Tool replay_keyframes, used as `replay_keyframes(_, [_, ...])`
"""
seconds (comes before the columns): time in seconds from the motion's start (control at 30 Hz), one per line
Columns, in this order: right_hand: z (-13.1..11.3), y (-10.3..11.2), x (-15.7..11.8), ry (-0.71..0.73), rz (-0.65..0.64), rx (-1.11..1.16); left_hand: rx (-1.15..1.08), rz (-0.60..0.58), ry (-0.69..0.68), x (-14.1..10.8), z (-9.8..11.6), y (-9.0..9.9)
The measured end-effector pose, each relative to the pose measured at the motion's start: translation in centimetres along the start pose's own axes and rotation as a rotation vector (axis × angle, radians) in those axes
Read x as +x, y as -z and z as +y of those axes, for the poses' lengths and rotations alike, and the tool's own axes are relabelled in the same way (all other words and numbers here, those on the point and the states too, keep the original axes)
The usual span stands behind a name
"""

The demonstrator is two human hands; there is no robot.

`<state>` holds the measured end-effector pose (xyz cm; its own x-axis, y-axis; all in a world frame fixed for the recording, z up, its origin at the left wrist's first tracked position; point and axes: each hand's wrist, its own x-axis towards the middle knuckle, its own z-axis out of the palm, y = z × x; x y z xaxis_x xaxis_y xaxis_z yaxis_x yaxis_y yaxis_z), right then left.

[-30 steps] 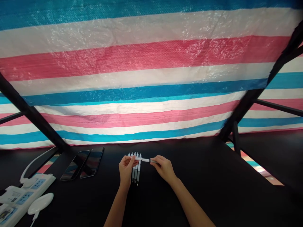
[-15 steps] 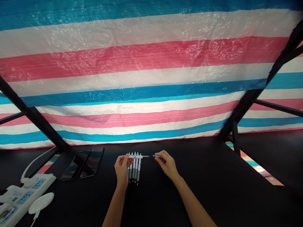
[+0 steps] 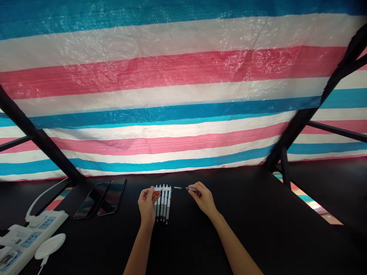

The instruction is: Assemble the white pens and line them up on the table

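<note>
My left hand [image 3: 147,202] is closed on a white pen barrel [image 3: 161,189], held level with its end pointing right. In my right hand [image 3: 202,198], the fingers pinch a pen refill [image 3: 181,188] near its right end, with a grey piece at the fingertips. The refill's thin left end points at the barrel, and a small gap separates the two. Beneath the barrel, several white pens with grey grips [image 3: 164,206] lie side by side on the black table, tips toward me. My left fingers partly cover the leftmost ones.
Two dark phones [image 3: 112,196] lie left of the pens. Farther left is a white power strip [image 3: 37,238] with plugs, and a round white charger [image 3: 50,245]. Black frame bars [image 3: 61,158] stand on both sides, before a striped tarp [image 3: 172,145].
The refill has come apart from the barrel, leaving a gap between them. My left hand has shifted slightly left, while my right hand has moved slightly right.
</note>
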<state>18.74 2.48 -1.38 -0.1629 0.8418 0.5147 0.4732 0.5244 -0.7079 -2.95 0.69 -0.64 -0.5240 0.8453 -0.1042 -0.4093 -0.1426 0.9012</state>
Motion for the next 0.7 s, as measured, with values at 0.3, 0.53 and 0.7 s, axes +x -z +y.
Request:
replay_keyframes(0.3, [-0.2, -0.1, -0.1, -0.004, -0.038, -0.011, 0.019, -0.010, 0.008, -0.2, 0.1, -0.3])
replay_keyframes(0.53, [-0.2, -0.4, -0.2, 0.012, -0.048, -0.015, 0.069, -0.035, -0.016, -0.6, 0.0, -0.6])
replay_keyframes(0.7, [-0.6, -0.9, -0.4, 0.036, -0.082, -0.035, 0.116, -0.090, -0.032, -1.1, -0.2, -1.1])
